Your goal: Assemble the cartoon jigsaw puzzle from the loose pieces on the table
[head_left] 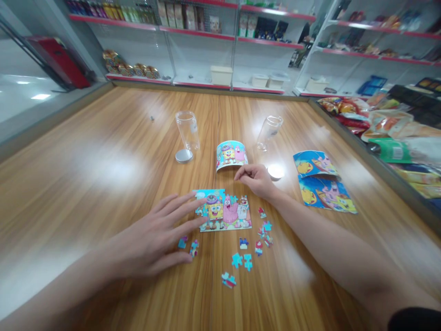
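A small cartoon jigsaw puzzle (pixel 225 214) lies partly assembled on the wooden table (pixel 103 184). My left hand (pixel 156 241) rests flat with fingers spread, its fingertips touching the puzzle's left edge. Several loose pieces (pixel 241 257) lie scattered in front of and to the right of the puzzle. My right hand (pixel 255 179) is behind the puzzle with its fingers curled in a pinch, close to a curved picture card (pixel 231 155). What the right fingers hold is hidden.
Two clear plastic jars (pixel 188 130) (pixel 268 133) stand behind, each with a lid (pixel 183 156) (pixel 276 171) beside it. Two finished cartoon puzzles (pixel 324 186) lie at the right. Snack packets (pixel 389 124) line the right edge. Shelves with goods (pixel 206 41) stand beyond the table.
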### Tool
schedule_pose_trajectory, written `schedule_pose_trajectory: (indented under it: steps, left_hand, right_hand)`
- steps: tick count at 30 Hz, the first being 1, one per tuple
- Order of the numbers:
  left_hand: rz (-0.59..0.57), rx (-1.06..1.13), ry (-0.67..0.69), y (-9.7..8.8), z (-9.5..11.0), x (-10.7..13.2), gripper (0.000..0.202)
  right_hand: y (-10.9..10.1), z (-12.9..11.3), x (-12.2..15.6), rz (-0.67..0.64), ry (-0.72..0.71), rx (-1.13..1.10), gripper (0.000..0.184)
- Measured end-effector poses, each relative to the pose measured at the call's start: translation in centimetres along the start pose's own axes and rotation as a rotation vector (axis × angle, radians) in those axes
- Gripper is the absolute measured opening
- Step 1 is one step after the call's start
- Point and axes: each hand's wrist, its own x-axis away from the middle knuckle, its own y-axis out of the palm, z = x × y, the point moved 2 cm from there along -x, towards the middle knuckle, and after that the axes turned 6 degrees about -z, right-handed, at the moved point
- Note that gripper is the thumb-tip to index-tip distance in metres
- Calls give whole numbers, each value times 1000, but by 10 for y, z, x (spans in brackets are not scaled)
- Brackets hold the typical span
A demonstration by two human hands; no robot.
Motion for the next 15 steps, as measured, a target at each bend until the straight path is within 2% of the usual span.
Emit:
schedule_pose_trajectory:
  steps: [4, 8, 15]
  left_hand:
    - [44, -82, 0, -4, -3, 2, 59]
    - [84, -53, 10, -6, -7, 4, 55]
    - [-24, 127, -20, -5, -13, 12, 48]
  right_hand:
    - [2, 0, -6, 7, -24, 29, 16]
    - [5, 2, -10, -11, -39, 47, 18]
    - [4, 1, -12, -11, -36, 61, 19]
